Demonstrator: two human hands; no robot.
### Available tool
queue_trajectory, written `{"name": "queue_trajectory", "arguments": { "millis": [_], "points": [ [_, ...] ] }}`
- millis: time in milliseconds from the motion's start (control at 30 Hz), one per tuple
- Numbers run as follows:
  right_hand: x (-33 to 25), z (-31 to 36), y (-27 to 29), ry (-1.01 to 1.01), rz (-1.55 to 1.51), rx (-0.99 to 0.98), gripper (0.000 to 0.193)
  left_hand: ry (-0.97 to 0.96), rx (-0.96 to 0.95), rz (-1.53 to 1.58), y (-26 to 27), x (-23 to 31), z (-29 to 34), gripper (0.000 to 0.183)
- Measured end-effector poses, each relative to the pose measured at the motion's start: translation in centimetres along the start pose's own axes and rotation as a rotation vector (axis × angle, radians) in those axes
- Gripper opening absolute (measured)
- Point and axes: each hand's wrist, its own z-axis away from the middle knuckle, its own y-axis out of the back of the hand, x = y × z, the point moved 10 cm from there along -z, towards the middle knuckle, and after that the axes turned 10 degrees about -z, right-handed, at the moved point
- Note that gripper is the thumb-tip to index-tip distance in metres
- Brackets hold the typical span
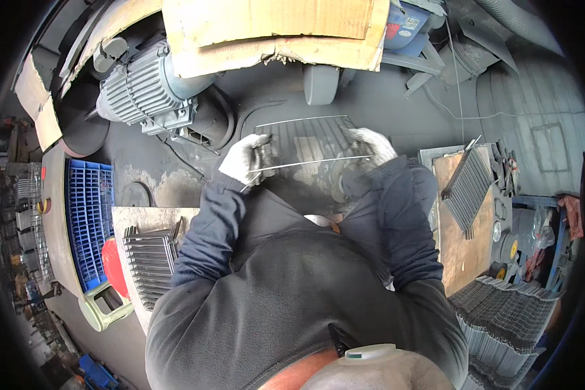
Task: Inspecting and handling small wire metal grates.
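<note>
Evidently, my gloved left grip (257,158) is grasping one end of a wire rack (309,161) while my gloved right grip (374,146) is grasping the other. I'm holding the rack out in front of me, and this two-ended hold is probably balancing it, since its thin wires are offering little to grasp mid-span. On my left, a batch of similar racks (151,263) is lying on a pale desk (127,218); on my right, more racks (468,192) are lying slanted on a wooden desk (461,260), both batches presumably sitting there for easy reach. Nearer the lower right, a larger pile of grey wire panels (500,318) is standing, seemingly stacked to save room. Further out, a blue crate (91,221) is resting at far left, a finned motor (140,88) is sitting ahead-left, and torn cardboard (273,26) is jutting across ahead, perhaps serving as a shield.
</note>
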Motion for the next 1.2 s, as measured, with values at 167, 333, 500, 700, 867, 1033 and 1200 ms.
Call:
{"name": "queue_trajectory", "arguments": {
  "millis": [167,333,500,700,867,1033,1200],
  "points": [
    [-2.9,1.3,2.2,0.018,-0.209,0.052,0.019,0.045,-0.113,-0.119,-5.1,0.5,-1.2,0.023],
    [-3.2,-0.2,4.5,0.000,-0.251,0.054,0.017,0.011,-0.036,-0.164,-5.7,1.4,-1.2,0.022],
    [-3.5,-2.8,5.0,0.069,-0.256,-0.074,0.020,-0.011,-0.092,-0.118,-5.8,2.2,-1.7,0.019],
    [-4.8,-3.8,2.0,0.013,-0.288,0.046,0.022,0.174,-0.250,0.183,-6.0,2.7,-4.2,0.022],
    [-5.7,-2.1,0.6,0.155,-0.336,0.100,0.024,0.071,-0.171,0.047,-7.7,3.4,-0.7,0.016],
    [-3.2,-4.5,2.3,-0.052,-0.478,-0.143,0.027,0.055,-0.300,0.071,-6.7,3.9,-4.3,0.023],
    [-4.2,4.5,0.7,-0.061,0.112,-0.118,0.028,-0.026,-0.193,-0.217,-5.1,1.1,3.7,0.031]
  ]
}}
